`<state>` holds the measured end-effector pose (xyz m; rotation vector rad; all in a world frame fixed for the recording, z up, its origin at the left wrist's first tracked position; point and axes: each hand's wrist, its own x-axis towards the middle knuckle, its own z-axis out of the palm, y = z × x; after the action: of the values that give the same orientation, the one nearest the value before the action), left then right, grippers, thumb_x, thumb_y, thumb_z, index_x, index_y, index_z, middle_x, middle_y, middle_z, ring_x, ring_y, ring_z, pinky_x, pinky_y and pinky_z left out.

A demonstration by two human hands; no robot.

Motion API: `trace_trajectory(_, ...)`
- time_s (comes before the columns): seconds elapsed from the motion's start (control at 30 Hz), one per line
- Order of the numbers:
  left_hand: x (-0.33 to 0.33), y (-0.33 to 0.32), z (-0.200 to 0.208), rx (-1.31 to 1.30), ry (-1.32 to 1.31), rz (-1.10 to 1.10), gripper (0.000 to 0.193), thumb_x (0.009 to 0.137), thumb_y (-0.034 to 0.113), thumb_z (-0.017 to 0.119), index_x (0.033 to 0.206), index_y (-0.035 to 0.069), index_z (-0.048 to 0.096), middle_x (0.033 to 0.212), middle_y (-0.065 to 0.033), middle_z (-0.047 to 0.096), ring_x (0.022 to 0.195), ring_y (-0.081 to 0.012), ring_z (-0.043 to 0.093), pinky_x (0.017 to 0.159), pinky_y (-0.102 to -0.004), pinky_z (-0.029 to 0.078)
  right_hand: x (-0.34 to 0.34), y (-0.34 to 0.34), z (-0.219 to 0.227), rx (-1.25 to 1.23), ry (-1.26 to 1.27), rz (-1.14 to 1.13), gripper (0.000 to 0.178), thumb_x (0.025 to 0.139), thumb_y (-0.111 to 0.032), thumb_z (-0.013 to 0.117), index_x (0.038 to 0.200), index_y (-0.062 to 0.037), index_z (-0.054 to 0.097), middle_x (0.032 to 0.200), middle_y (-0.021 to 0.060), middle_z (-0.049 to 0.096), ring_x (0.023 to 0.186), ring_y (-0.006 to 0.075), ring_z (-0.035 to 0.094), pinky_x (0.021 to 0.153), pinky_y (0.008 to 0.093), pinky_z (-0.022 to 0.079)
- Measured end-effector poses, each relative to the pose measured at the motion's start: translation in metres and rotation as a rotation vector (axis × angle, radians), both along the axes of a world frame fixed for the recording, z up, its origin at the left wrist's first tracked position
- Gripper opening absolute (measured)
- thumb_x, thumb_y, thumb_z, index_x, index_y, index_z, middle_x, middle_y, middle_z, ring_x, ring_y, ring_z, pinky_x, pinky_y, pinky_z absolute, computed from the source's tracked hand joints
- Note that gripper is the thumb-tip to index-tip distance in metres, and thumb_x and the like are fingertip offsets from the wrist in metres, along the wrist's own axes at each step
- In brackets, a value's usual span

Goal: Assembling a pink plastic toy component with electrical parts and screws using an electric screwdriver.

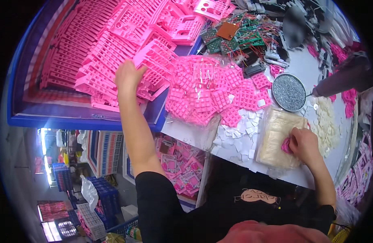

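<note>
- A clear plastic bag (205,75) lies on top of the heap of pink keypad pieces, near the middle of the desk.
- A cloudy, cream-coloured plastic bag (275,139), rectangular and flat, lies at the desk's near right; the right hand (303,141) rests on its right edge.
- Pink and white flat retail packs (180,164) lie in a heap under the desk's near edge.
- More pink packs (362,174) stand at the far right rim.
</note>
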<state>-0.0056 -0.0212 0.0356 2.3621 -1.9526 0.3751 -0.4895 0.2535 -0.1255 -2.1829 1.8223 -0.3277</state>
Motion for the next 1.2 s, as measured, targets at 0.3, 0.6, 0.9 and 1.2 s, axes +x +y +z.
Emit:
trace_trajectory(0.3, 0.057, 0.012, -0.021, -1.264, -0.077, -0.012, 0.051, 0.081, 0.028, 0.076, 0.116, 0.002, 0.049, 0.112, -0.0204, 0.047, 0.110, -0.0420, 0.047, 0.099, -0.0562, 0.034, -0.002, 0.002, -0.004, -0.031, -0.011, 0.000, 0.012, 0.077, -0.012, 0.067, 0.082, -0.0064, 0.059, 0.071, 0.0153, 0.062, 0.072, 0.0359, 0.063, 0.065, 0.0489, 0.050)
trace_trajectory(0.6, 0.207, -0.061, 0.005, -1.755, 0.240, -0.164, 0.003, 0.084, 0.003, 0.066, 0.083, 0.000, 0.065, 0.072, -0.0083, 0.065, 0.064, -0.0196, 0.057, 0.062, -0.0352, 0.050, -0.003, -0.001, -0.010, -0.059, -0.085, 0.048, 0.013, 0.074, -0.018, 0.069, 0.078, -0.0089, 0.061, 0.070, 0.0130, 0.063, 0.069, 0.0359, 0.063, 0.063, 0.0492, 0.050)
trace_trajectory(0.9, 0.048, -0.007, 0.004, -1.465, 0.672, -0.779, 0.038, 0.088, 0.021, 0.080, 0.108, -0.003, 0.060, 0.104, -0.0135, 0.067, 0.087, -0.0208, 0.064, 0.072, -0.0310, 0.054, -0.051, 0.022, -0.001, -0.250, -0.263, -0.040, 0.024, 0.083, -0.025, 0.068, 0.099, -0.0082, 0.065, 0.097, 0.0137, 0.066, 0.086, 0.0341, 0.067, 0.072, 0.0461, 0.054)
trace_trajectory(1.2, -0.125, 0.102, -0.075, 0.272, 2.093, -0.457, 0.053, 0.083, 0.014, 0.073, 0.133, 0.004, 0.060, 0.132, -0.0161, 0.061, 0.123, -0.0297, 0.059, 0.096, -0.0422, 0.060, -0.361, 0.081, 0.027, -0.305, 0.667, -1.239, 0.046, 0.074, -0.014, 0.074, 0.117, -0.0057, 0.061, 0.117, 0.0174, 0.065, 0.105, 0.0413, 0.061, 0.087, 0.0510, 0.055)
